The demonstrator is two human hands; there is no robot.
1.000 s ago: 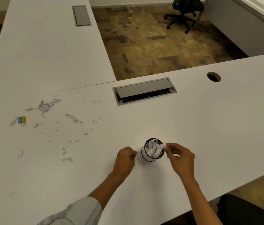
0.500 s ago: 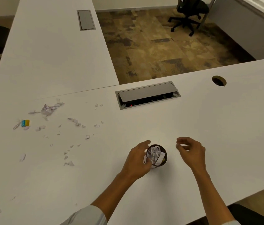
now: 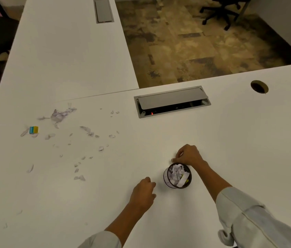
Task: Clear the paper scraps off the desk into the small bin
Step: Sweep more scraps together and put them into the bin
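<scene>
Open white desk [image 3: 230, 140] toward the right edge and along the near edge, nothing standing there. Toward the left edge, scattered paper scraps [image 3: 60, 114] and a small coloured block [image 3: 33, 129]; at the far edge, a raised cable-tray lid [image 3: 172, 100].

Desk [image 3: 230, 140]: smooth, matt white laminate. Scraps [image 3: 60, 114]: crumpled, torn paper. Bin [image 3: 167, 178]: dark rim, wall with a slight sheen, stuffed with paper. Hatch [image 3: 171, 99]: brushed grey metal. Sleeve [image 3: 248, 217]: pale cloth. Floor [image 3: 194, 47]: mottled carpet.
</scene>
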